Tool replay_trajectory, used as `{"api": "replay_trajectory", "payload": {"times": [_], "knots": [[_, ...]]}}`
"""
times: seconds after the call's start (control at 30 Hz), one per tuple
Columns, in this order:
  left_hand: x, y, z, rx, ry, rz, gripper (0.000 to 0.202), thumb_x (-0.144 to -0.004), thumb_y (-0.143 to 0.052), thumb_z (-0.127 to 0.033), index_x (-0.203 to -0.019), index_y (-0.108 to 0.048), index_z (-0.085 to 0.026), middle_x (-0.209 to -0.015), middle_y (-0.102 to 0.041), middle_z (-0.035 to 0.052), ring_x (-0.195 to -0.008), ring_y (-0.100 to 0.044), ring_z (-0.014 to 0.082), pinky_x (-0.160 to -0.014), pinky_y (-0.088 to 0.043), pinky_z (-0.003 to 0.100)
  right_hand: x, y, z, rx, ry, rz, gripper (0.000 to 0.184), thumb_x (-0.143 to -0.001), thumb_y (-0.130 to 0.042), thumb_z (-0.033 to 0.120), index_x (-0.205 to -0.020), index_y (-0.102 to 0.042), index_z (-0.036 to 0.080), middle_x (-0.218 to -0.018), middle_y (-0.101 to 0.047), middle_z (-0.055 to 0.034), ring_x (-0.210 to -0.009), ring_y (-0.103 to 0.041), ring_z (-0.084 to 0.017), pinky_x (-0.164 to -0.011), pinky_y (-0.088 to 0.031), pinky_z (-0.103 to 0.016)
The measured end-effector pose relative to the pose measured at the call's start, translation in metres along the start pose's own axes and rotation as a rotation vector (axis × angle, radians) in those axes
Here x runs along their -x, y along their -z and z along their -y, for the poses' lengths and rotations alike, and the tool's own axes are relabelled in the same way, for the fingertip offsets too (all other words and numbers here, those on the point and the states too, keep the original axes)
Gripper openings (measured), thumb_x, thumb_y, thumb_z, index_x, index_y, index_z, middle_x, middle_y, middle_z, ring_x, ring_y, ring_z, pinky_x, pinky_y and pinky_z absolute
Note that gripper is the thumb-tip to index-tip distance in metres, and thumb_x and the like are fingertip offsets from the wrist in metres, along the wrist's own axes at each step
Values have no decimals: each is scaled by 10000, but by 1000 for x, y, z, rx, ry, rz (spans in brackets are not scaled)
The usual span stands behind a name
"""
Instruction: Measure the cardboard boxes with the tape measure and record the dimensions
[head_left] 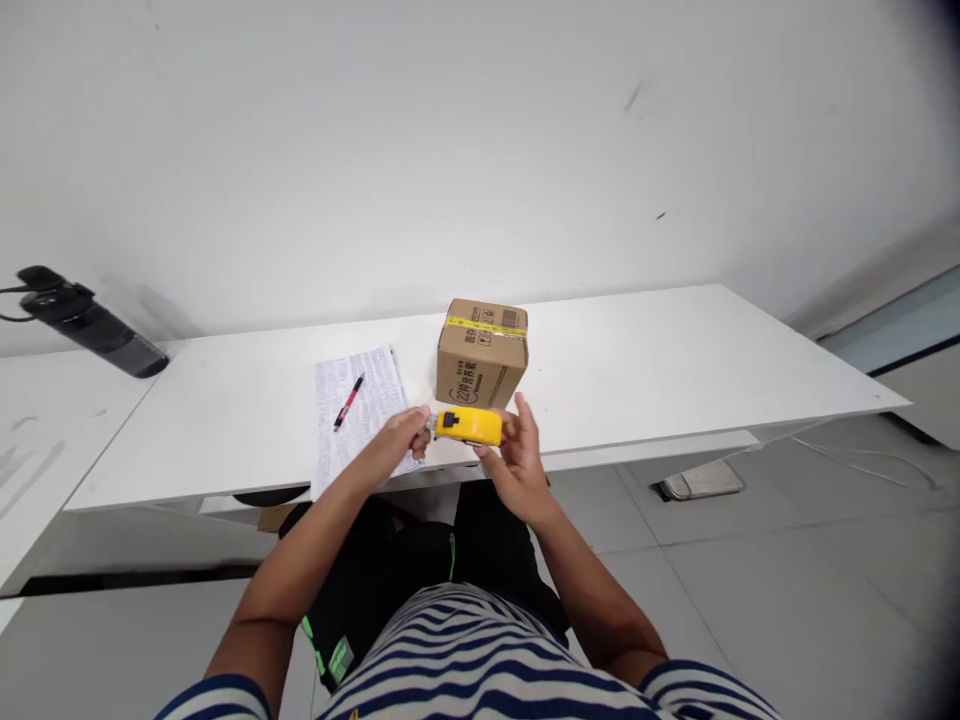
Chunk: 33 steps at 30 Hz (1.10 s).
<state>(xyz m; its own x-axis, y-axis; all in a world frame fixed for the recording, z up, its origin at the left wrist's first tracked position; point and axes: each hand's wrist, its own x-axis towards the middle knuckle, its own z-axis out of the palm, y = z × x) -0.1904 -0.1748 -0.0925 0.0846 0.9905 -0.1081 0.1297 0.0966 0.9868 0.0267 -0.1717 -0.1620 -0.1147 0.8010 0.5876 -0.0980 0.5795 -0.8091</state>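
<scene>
A yellow tape measure (480,426) with a black button is held in front of me, just above the table's front edge. My right hand (519,452) grips its right end, thumb below and fingers behind. At its left end, my left hand (401,440) is closed in a pinch at the small metallic tip. Right behind the tape measure stands a brown cardboard box (480,370), with a strip of yellow tape across its top and dark print on its front.
Left of the box, printed sheets (360,400) lie on the white table (637,370), with a red and black pen (349,403) on top. A dark bottle (97,325) is at the far left. The white wall (465,150) rises behind. A flat object (701,481) lies on the floor at right.
</scene>
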Motion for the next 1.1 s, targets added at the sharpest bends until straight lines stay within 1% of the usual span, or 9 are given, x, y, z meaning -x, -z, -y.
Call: {"api": "replay_trajectory", "payload": {"times": [0.1, 0.2, 0.33, 0.43, 0.57, 0.67, 0.8, 0.97, 1.1], "knots": [[17, -11, 33, 145, 94, 26, 608, -855, -495, -797, -693, -476, -211, -556, -420, -57, -535, -421, 115, -622, -420, 296, 16, -24, -12, -51, -67, 121, 785, -995, -587, 368, -1627, -121, 396, -1345, -598, -91, -1203, -652, -194, -1045, -559, -410], [34, -7, 53, 236, 104, -12, 716, -829, -402, -881, -718, -548, -189, -620, -533, -14, -595, -498, 127, -673, -446, 303, 22, -39, -18, 9, -65, 194, 669, -996, -584, 335, -1591, -283, 379, -1372, -592, -102, -1239, -636, -215, -1054, -557, -419], [58, 4, 64, 404, 43, -77, 800, -747, -493, -908, -1014, -690, -180, -941, -721, 76, -865, -664, 204, -799, -512, 333, 16, -62, -14, 167, 107, 267, 510, -991, -570, 278, -1487, -478, 360, -1360, -616, -104, -1264, -622, -244, -1014, -585, -429], [71, 4, 70, 631, -107, -286, 731, -731, -670, -804, -1153, -696, -206, -1116, -737, 89, -1017, -686, 237, -873, -541, 351, 5, -84, -6, 207, 298, 404, 523, -1012, -503, 254, -1520, -432, 360, -1366, -632, -98, -1282, -618, -230, -1063, -558, -435], [92, 13, 82, 927, -277, -701, 546, -793, -701, -706, -1083, -720, -243, -1091, -760, 46, -1016, -712, 215, -868, -579, 335, -21, -114, -6, 250, 464, 715, 500, -1030, -468, 373, -1525, -438, 315, -1515, -543, -115, -1405, -521, -257, -1172, -442, -513], [124, 29, 99, 1053, -236, -817, 522, -853, -607, -716, -1036, -715, -239, -1002, -768, 48, -930, -735, 228, -760, -616, 366, -56, -135, -28, 287, 346, 704, 489, -1059, -342, 388, -1515, -460, 257, -1480, -577, -140, -1389, -530, -275, -1153, -436, -526], [181, 40, 130, 1091, -56, -840, 612, -818, -568, -770, -1033, -731, -220, -914, -762, 60, -810, -728, 215, -691, -630, 365, -105, -159, -76, 491, 22, 676, 557, -1052, -250, 284, -1605, -296, 231, -1294, -675, -142, -1096, -673, -270, -927, -545, -446], [223, 30, 148, 914, -10, -951, 647, -742, -599, -823, -1050, -745, -273, -943, -760, 47, -894, -719, 225, -719, -633, 332, -128, -177, -117, 855, 92, 1016, 478, -975, -444, 158, -1429, -577, 228, -1187, -711, -138, -859, -683, -257, -752, -478, -352], [216, 34, 132, 777, -119, -949, 708, -714, -641, -814, -1185, -694, -289, -968, -718, 49, -927, -701, 225, -794, -626, 352, -122, -174, -119, 844, 157, 983, 381, -1027, -383, 227, -1301, -644, 185, -1152, -726, -144, -880, -666, -258, -748, -442, -342]]}}
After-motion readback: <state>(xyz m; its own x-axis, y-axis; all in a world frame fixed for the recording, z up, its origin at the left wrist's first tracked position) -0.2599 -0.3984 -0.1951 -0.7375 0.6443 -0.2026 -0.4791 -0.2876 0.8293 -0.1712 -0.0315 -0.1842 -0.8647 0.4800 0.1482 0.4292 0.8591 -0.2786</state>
